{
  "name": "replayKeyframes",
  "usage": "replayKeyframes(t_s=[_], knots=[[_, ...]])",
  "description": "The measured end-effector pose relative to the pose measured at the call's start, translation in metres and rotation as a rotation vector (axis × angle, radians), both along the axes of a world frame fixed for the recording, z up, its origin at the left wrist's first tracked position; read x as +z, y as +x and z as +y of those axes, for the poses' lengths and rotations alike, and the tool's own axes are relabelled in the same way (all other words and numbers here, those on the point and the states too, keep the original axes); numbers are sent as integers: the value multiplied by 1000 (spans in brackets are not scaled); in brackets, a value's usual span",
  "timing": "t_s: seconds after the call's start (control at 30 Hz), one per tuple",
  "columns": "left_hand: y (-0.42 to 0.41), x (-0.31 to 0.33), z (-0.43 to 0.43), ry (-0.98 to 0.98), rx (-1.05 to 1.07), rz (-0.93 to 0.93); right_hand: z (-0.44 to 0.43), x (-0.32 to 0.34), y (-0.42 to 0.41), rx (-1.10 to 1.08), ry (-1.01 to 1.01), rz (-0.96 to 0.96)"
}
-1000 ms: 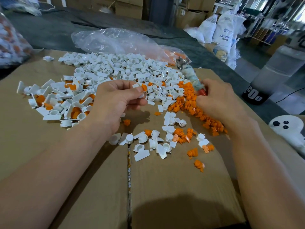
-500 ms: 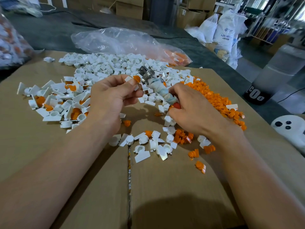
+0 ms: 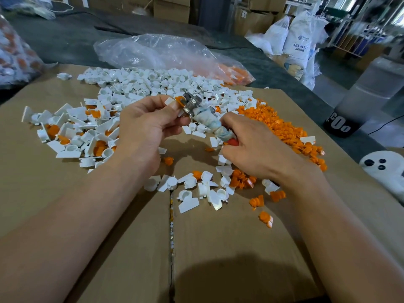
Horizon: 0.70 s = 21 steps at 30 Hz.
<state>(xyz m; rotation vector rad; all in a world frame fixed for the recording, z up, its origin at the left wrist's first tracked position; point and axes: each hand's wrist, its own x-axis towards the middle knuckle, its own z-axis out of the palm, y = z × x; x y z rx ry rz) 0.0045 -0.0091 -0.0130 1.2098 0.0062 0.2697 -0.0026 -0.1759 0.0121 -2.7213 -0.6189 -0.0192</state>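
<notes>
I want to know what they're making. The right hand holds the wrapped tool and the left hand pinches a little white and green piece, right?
Not quite. The head view shows the little piece in the left hand is white and orange, not green. The right hand does hold the wrapped tool.

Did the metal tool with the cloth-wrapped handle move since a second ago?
Yes. The cloth-wrapped metal tool in the right hand moved left, off the pile of orange plastic pieces, to the small orange-and-white plastic piece pinched in the left hand.
</notes>
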Motion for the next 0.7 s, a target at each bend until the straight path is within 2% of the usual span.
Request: replayKeyframes(t_s=[0.33, 0.7], knots=[[5, -5, 3, 15, 15, 32, 8, -3, -2, -21, 44, 3], [4, -5, 3, 37, 48, 58, 12, -11, 0, -40, -5, -65]])
